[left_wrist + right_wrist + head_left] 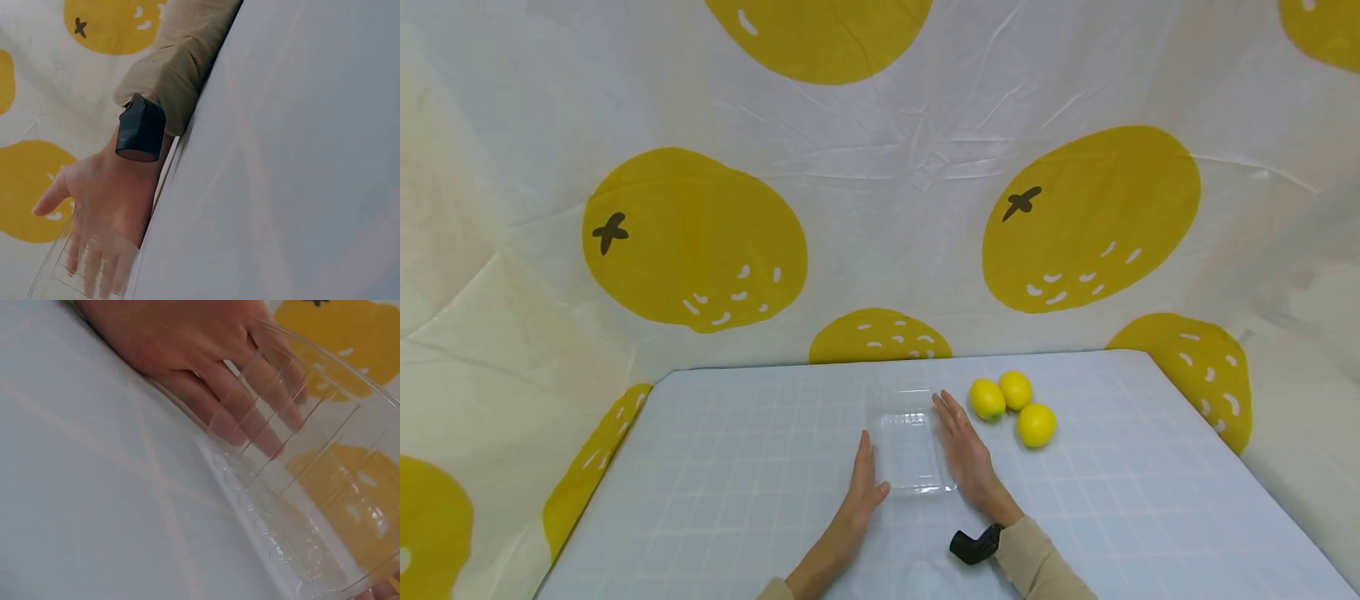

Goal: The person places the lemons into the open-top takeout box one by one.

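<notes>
A clear plastic container [912, 454] with a rectangular base lies on the cloth. Along its left side is my left hand [857, 504], fingers straight and thumb turned toward the container's near corner. My right hand [967, 454] is along the opposite side, its straight fingers right at the rim. In the left wrist view the right hand [112, 212] shows palm-on, with its fingers seen through the clear plastic. The right wrist view shows the left hand [200, 369] spread behind the container's ribbed wall [300, 425].
Three yellow lemons [1015, 408] sit to the right of the container. A pale checked cloth [722, 475] covers the table. Behind it hangs a white curtain [887, 233] printed with yellow fruit. A black wrist camera [976, 546] is strapped by the right sleeve.
</notes>
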Motion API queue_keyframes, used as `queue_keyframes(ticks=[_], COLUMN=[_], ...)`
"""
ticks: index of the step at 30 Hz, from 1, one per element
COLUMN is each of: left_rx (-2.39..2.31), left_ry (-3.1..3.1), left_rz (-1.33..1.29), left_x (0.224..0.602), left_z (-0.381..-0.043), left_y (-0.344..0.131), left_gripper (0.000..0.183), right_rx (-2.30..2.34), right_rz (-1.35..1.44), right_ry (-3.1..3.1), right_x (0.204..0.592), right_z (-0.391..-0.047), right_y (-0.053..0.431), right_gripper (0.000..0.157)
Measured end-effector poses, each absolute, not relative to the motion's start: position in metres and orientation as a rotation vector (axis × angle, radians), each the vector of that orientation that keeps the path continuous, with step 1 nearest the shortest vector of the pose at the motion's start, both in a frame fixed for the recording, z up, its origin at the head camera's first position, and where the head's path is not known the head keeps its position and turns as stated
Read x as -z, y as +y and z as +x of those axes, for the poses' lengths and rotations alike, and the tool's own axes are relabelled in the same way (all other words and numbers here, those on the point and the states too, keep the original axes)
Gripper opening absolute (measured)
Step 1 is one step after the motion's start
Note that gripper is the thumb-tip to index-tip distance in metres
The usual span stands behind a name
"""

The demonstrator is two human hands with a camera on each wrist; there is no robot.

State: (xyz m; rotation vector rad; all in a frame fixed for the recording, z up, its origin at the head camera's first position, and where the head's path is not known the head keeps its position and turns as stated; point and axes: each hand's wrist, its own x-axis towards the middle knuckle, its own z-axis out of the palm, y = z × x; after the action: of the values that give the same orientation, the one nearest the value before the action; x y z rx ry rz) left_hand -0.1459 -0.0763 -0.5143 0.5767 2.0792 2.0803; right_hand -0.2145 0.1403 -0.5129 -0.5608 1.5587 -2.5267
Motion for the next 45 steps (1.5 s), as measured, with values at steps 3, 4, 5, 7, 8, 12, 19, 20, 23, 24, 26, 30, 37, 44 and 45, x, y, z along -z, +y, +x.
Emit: queue_keyframes(ticks=[3, 4, 5, 7, 8, 12, 19, 20, 23, 24, 26, 30, 37, 44, 45], left_rx=[-2.047, -2.036, -2.023, -2.003, -1.997, -1.976, -1.939, -1.929, -1.909, -1.907, -1.904, -1.928, -1.995, -1.725, -1.677], left_ry=[2.082, 2.091, 2.102, 2.125, 2.134, 2.156, 2.206, 2.217, 2.245, 2.244, 2.239, 2.242, 2.591, 3.012, 3.064], left_rz=[0.594, 0.600, 0.602, 0.608, 0.607, 0.580, 0.568, 0.564, 0.551, 0.543, 0.524, 0.527, 0.797, 1.114, 1.145], left_x=[0.514, 0.513, 0.513, 0.512, 0.511, 0.510, 0.514, 0.514, 0.513, 0.513, 0.513, 0.515, 0.521, 0.527, 0.527], left_z=[-0.148, -0.149, -0.149, -0.151, -0.152, -0.155, -0.160, -0.161, -0.164, -0.165, -0.166, -0.168, -0.165, -0.169, -0.171], left_y=[-0.078, -0.078, -0.078, -0.078, -0.079, -0.079, -0.081, -0.081, -0.082, -0.083, -0.083, -0.085, -0.092, -0.095, -0.095], left_gripper=[0.077, 0.076, 0.076, 0.074, 0.074, 0.074, 0.078, 0.077, 0.076, 0.076, 0.077, 0.076, 0.072, 0.071, 0.071], right_rx=[2.497, 2.482, 2.461, 2.416, 2.396, 2.361, 2.330, 2.327, 2.327, 2.328, 2.337, 2.379, 2.566, 2.566, 2.545], right_rz=[-0.559, -0.553, -0.544, -0.533, -0.523, -0.525, -0.476, -0.474, -0.474, -0.477, -0.485, -0.510, -0.442, -0.276, -0.274], right_ry=[1.610, 1.636, 1.668, 1.733, 1.762, 1.817, 1.874, 1.877, 1.880, 1.882, 1.877, 1.864, 2.213, 2.567, 2.619], right_x=[0.513, 0.513, 0.513, 0.513, 0.513, 0.513, 0.513, 0.513, 0.512, 0.512, 0.513, 0.515, 0.518, 0.491, 0.484], right_z=[-0.215, -0.215, -0.214, -0.214, -0.213, -0.212, -0.212, -0.212, -0.212, -0.212, -0.212, -0.213, -0.213, -0.202, -0.200], right_y=[0.141, 0.141, 0.142, 0.142, 0.143, 0.143, 0.141, 0.140, 0.140, 0.140, 0.139, 0.139, 0.136, 0.134, 0.135], right_gripper=[0.057, 0.057, 0.058, 0.058, 0.059, 0.059, 0.061, 0.062, 0.063, 0.063, 0.063, 0.061, 0.044, 0.031, 0.029])
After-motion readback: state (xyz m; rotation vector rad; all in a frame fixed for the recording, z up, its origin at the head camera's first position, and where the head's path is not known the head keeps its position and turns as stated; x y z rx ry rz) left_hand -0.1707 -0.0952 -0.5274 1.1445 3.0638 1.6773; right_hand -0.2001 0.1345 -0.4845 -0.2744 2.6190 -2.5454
